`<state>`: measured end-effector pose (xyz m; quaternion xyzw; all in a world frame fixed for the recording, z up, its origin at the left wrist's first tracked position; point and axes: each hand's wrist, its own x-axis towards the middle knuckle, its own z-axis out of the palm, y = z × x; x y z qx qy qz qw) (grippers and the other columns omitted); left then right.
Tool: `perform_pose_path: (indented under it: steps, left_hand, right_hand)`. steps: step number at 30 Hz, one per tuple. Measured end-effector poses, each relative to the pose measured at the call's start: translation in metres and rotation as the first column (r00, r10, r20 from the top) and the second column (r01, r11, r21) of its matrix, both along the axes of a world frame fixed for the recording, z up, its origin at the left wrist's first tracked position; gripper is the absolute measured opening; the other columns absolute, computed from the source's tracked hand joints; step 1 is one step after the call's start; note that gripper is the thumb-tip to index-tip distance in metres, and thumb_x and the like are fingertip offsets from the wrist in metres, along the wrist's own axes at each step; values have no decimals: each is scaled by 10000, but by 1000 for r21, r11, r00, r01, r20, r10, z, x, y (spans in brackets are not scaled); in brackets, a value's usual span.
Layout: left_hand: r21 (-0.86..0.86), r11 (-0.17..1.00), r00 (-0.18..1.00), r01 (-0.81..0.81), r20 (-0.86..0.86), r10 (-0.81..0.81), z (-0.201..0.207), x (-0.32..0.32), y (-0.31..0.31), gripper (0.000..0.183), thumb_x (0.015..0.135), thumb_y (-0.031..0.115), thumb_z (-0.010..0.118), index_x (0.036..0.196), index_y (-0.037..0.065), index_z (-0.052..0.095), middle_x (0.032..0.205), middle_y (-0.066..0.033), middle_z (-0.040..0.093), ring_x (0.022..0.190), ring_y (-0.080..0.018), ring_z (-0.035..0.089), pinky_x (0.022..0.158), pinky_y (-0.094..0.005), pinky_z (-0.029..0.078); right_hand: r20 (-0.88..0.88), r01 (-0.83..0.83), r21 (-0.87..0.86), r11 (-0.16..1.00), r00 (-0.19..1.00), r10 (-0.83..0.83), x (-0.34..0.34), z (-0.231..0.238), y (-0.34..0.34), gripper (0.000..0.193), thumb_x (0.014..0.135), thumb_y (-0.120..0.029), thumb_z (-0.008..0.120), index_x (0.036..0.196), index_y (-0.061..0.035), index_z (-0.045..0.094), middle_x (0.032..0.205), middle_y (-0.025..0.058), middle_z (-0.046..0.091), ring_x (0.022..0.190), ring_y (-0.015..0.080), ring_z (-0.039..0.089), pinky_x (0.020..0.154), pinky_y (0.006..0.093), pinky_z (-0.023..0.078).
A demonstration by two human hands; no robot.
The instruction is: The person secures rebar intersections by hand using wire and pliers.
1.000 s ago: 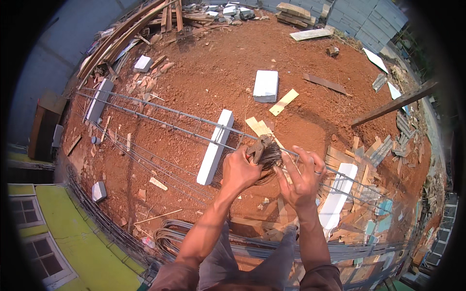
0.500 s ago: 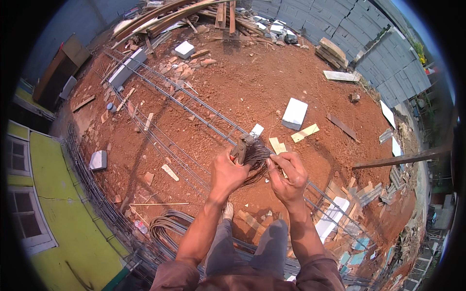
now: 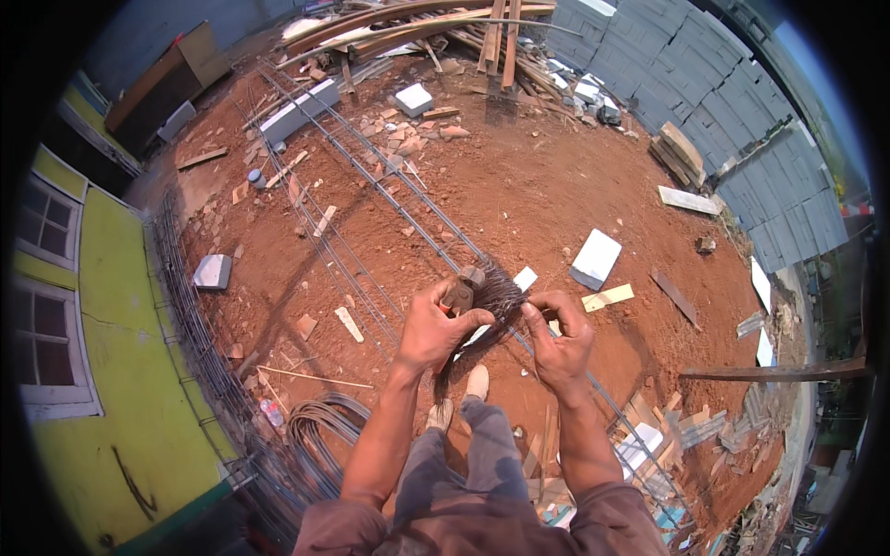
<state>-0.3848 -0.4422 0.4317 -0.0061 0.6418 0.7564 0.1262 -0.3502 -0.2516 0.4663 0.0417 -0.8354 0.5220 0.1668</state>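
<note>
From my remote seat I see 2 bare hands over reddish-brown soil. The left hand point(image 3: 434, 326) is closed around a pair of worn metal pincers point(image 3: 466, 289), their head poking out above the fist, and the same grip takes in a bundle of thin dark tie wire point(image 3: 499, 298). That bundle fans out toward the right hand, with some strands drooping below the left thumb.

The right hand point(image 3: 561, 347) has its thumb and index fingertip close together at the bundle's right edge, the other fingers curled; I cannot tell whether a strand sits between them.

Behind the wire, steel rebars point(image 3: 408, 220) run diagonally from upper left to lower right, crossing a long pale block point(image 3: 287, 122) at the far end. Right of the hands I make out 1 white block point(image 3: 595, 259) on the soil, with a short yellowish board point(image 3: 608, 297) just beside it. At lower left lie bent steel rods point(image 3: 320, 426), near a yellow-green wall point(image 3: 120, 343).
</note>
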Motion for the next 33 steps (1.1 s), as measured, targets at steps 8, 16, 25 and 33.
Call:
perform_pose_path:
  steps: [8,16,25,33]
  left_hand:
    - [-458,875,987,-156,-112,118,-43,-18,2,425,711,277,943,982,19,741,721,23,642,642,-57,530,564,-266,432]
    - [-544,831,914,-116,-385,-124,-99,-41,37,219,720,141,771,799,21,606,740,-149,626,691,-364,627,619,-451,471]
    - [-878,470,943,92,-75,-325,-200,-57,-48,234,711,168,699,929,84,694,833,-174,707,818,-400,692,697,-516,534]
    - [-916,127,918,-379,-390,-75,-259,-67,-289,140,760,177,695,842,63,688,780,-214,692,780,-411,693,692,-505,543]
  right_hand:
    - [631,-428,-361,828,542,555,-39,14,29,155,945,-135,726,978,15,715,705,-25,649,667,92,578,607,313,468]
    - [725,-599,-88,796,510,464,-77,7,72,165,959,-150,724,1000,5,686,671,-45,599,599,48,513,528,262,390]
    - [-93,60,-583,811,986,-139,-88,126,288,319,1040,-85,577,1331,12,488,787,-43,411,579,5,331,476,208,236]
    - [194,238,-432,870,966,-168,-74,116,214,151,1036,-142,621,1136,-43,564,616,-83,373,488,-2,271,446,216,202]
